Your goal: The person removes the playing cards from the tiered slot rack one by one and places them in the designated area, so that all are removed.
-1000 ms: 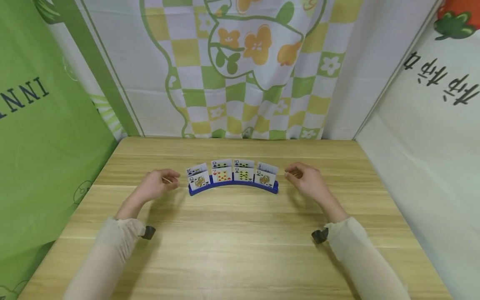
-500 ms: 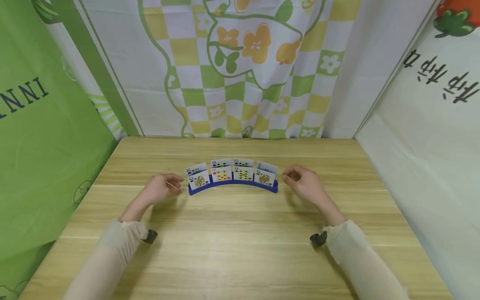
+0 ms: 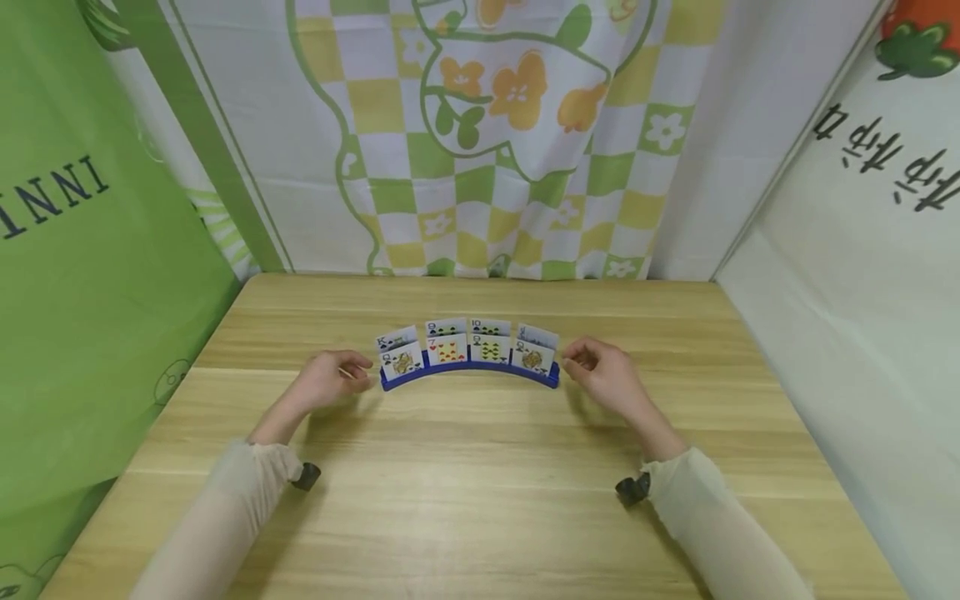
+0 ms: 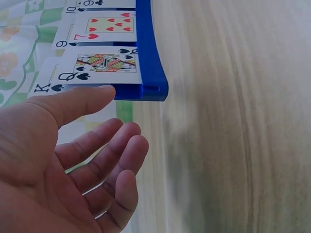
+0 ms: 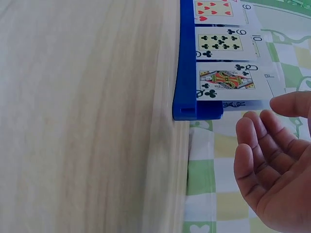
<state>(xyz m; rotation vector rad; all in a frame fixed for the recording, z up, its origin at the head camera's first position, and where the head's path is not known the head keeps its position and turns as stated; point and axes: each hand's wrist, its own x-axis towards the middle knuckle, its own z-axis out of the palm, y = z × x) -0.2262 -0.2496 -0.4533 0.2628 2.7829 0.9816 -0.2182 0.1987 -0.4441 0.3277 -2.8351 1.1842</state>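
A blue, curved, plastic-looking card holder (image 3: 469, 366) stands on the pale wood-grain tabletop (image 3: 465, 483), toward the far edge and between the two hands. The head view shows its whole arc, with four pairs of upright white playing cards in two rows. The left wrist view makes the near-left pair plain: a queen of spades (image 4: 104, 67) in front and a king of spades (image 4: 43, 82) behind, with a seven of hearts (image 4: 109, 25) beside them. The right wrist view shows what the left one misses, the queen of clubs (image 5: 227, 80) at the other end, next to a nine of clubs (image 5: 221, 42). The rear card at that end is too faint to read.

The bare left hand (image 3: 330, 379) is just beside the holder's left end, empty, fingers loosely bent. Its thumb overlaps that end in the wrist view, yet the head view shows a narrow gap. The bare right hand (image 3: 603, 371) mirrors it at the right end, also empty and relaxed, thumb near the rear card; whether it touches, I cannot tell.

Both forearms reach in from the near edge in pale cream sleeves (image 3: 217, 500), a small black device (image 3: 306, 476) at each wrist. Behind the table hangs a green, yellow and white checkered curtain (image 3: 510, 200).
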